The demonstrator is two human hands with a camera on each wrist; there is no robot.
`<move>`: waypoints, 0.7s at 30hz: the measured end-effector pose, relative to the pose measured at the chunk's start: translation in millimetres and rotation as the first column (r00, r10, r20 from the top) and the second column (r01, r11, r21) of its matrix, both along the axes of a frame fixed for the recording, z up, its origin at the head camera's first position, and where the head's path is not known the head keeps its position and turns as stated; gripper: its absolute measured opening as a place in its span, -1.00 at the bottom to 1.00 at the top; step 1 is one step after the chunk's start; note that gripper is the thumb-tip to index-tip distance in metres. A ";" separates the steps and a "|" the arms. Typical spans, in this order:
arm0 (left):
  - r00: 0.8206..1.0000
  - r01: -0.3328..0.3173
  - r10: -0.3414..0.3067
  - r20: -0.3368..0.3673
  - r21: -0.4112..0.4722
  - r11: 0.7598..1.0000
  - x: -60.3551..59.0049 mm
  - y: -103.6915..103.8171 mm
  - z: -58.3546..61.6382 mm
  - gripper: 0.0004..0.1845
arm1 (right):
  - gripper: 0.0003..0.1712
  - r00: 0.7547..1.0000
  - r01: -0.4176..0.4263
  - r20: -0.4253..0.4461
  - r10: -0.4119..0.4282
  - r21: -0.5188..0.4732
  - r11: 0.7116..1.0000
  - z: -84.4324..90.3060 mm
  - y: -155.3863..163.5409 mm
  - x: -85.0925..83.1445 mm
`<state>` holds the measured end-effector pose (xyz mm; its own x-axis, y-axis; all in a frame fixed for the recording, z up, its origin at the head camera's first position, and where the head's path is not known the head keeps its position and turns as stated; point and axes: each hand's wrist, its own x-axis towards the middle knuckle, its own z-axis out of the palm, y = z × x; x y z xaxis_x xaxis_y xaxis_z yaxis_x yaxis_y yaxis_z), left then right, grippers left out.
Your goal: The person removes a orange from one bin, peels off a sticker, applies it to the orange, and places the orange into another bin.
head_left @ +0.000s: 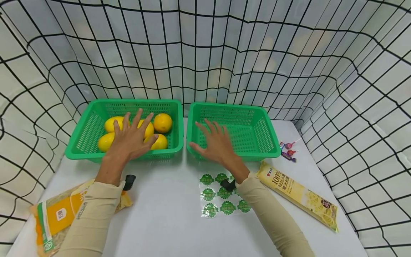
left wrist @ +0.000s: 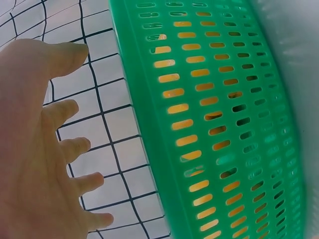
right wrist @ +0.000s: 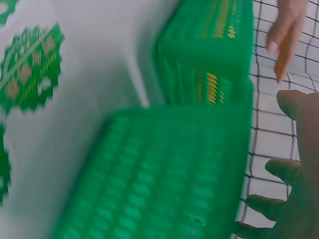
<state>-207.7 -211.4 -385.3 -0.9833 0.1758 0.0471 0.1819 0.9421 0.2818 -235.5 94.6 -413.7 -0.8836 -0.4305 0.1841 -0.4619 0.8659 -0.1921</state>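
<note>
My left hand (head_left: 131, 138), fingers spread, hovers over the left green basket (head_left: 81, 156), which holds several yellow lemons (head_left: 162, 123). In the left wrist view that hand (left wrist: 35, 144) is above the rim, and yellow shows through the slots of the basket wall (left wrist: 154, 129). Over the near left part of the right green basket (head_left: 273, 154) is my right hand (head_left: 216, 142), its fingers spread and holding nothing. The right wrist view shows this hand (right wrist: 294, 174) above the basket rim, with the left hand (right wrist: 289, 30) beyond.
A yellow noodle packet (head_left: 298, 194) lies right, near small wrapped candies (head_left: 289, 151). Under the right forearm is a sheet of green round stickers (head_left: 218, 196). An orange-and-clear food bag (head_left: 61, 214) lies left. Black netting (head_left: 208, 46) surrounds the white table (head_left: 160, 214).
</note>
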 end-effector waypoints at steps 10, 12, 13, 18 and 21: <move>0.998 0.028 -0.031 0.053 0.056 0.998 -22.5 -2.2 4.3 -0.16 | -0.16 0.995 -0.039 0.093 0.038 0.002 0.999 -19.3 -33.4 1.6; 0.996 0.042 -0.049 0.069 0.096 0.994 -34.6 -3.4 5.8 -0.16 | -0.18 0.995 -0.037 0.088 0.036 0.012 0.999 -21.0 -36.2 1.8; 0.995 0.047 -0.057 0.083 0.114 0.992 -41.7 -4.7 6.4 -0.16 | -0.18 0.996 -0.035 0.083 0.033 0.016 0.999 -21.9 -37.1 2.0; 0.981 0.074 -0.113 0.158 0.235 0.969 -79.1 -6.3 11.0 -0.21 | -0.21 0.997 -0.035 0.072 0.033 0.022 0.999 -24.9 -38.3 3.1; 0.970 0.072 -0.136 0.202 0.293 0.953 -96.5 -4.8 11.4 -0.26 | -0.22 0.997 -0.036 0.073 0.034 0.021 0.999 -24.9 -38.7 3.4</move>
<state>-304.2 -216.3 -373.9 -0.9520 0.2883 -0.1030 0.1793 0.7976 0.5759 -232.1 55.9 -438.6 -0.8785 -0.4647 0.1103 -0.4777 0.8537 -0.2075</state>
